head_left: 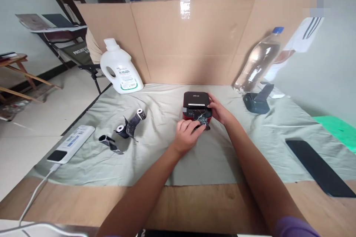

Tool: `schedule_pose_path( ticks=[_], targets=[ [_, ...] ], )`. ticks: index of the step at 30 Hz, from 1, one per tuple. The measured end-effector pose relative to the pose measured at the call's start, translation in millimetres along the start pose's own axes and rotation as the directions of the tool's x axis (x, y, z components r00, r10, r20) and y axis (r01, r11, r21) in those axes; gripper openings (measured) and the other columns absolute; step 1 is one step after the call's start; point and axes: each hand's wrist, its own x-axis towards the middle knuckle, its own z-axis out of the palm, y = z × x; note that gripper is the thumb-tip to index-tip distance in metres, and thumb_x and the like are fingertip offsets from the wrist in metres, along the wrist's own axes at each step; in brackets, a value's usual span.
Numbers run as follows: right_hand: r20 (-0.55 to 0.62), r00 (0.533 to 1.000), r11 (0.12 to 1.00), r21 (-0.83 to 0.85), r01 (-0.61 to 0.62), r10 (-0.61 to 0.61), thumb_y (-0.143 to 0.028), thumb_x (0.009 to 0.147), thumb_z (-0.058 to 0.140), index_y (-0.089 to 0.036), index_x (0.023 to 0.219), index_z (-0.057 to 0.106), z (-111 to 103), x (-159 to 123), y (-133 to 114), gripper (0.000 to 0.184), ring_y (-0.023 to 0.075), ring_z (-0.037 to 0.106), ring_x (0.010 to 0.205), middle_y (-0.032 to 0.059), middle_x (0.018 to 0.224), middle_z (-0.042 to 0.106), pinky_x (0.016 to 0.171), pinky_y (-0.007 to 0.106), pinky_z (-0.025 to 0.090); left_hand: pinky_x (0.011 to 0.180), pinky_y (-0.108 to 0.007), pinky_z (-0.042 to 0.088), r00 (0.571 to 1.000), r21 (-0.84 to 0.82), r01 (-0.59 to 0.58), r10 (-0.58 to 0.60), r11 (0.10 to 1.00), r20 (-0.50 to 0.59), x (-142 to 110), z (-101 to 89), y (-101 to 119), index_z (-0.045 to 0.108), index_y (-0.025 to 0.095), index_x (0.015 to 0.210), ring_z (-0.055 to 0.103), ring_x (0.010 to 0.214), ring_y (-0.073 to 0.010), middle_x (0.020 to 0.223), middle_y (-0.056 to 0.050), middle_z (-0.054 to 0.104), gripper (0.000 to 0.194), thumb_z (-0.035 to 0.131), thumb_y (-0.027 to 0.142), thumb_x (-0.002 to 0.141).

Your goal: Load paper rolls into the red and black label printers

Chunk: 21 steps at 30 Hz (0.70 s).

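A small dark red and black printer (195,102) sits on the grey-green cloth (155,148) at the middle of the table. A dark printed strip (202,120) hangs out of its front slot. My left hand (187,136) is closed, pinching that strip just in front of the printer. My right hand (219,110) rests against the printer's right side, fingers curled round its edge. Two small paper rolls (130,124) with dark printed paper lie to the left, apart from both hands.
A white detergent jug (120,68) stands back left and a clear water bottle (257,63) leans back right before a cardboard screen (189,40). A second dark printer (257,100), a black phone (319,166) and a white power strip (72,143) lie around.
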Motion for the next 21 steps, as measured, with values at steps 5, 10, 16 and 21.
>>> schedule_pose_path(
  ticks=[5,10,16,21],
  targets=[
    [0.014,0.999,0.999,0.019,0.029,-0.029,-0.022,0.063,0.057,-0.038,0.131,0.055,-1,1,5,0.069,0.0216,0.060,0.113,-0.0059,0.132,0.062,0.095,0.038,0.051,0.092,-0.036,0.039,0.996,-0.003,0.057,-0.057,0.998,0.073,-2,0.7,-1,0.073,0.034,0.108,0.059,0.095,-0.0179,0.099,-0.004,0.072,0.027,0.056,0.019,0.094],
    [0.021,0.999,0.999,0.006,0.039,-0.040,-0.025,0.065,0.056,-0.039,0.136,0.051,-3,0,9,0.073,0.0233,0.058,0.121,-0.0060,0.141,0.058,0.096,0.039,0.052,0.096,-0.040,0.039,0.976,-0.043,0.201,-0.197,0.979,0.088,2,-0.2,-12,0.065,0.023,0.126,0.055,0.111,-0.0255,0.130,-0.012,0.064,0.035,0.055,0.032,0.094],
    [0.025,0.999,0.999,0.007,0.047,-0.047,-0.032,0.070,0.055,-0.038,0.138,0.050,-3,-2,14,0.068,0.0245,0.057,0.124,-0.0048,0.140,0.059,0.097,0.042,0.052,0.094,-0.040,0.039,0.864,-0.040,0.429,-0.397,0.903,0.311,10,-3.6,-32,0.043,0.016,0.147,0.054,0.110,-0.0290,0.139,-0.015,0.059,0.059,0.052,0.038,0.093],
    [0.037,0.998,0.998,0.034,0.054,-0.056,-0.028,0.069,0.055,-0.038,0.138,0.050,0,-2,14,0.070,0.0241,0.057,0.124,-0.0062,0.143,0.057,0.098,0.040,0.052,0.097,-0.039,0.040,0.854,-0.066,0.451,-0.409,0.890,0.320,13,-2.3,-33,0.046,0.016,0.143,0.057,0.113,-0.0277,0.138,-0.014,0.060,0.053,0.051,0.035,0.094]
  ],
)
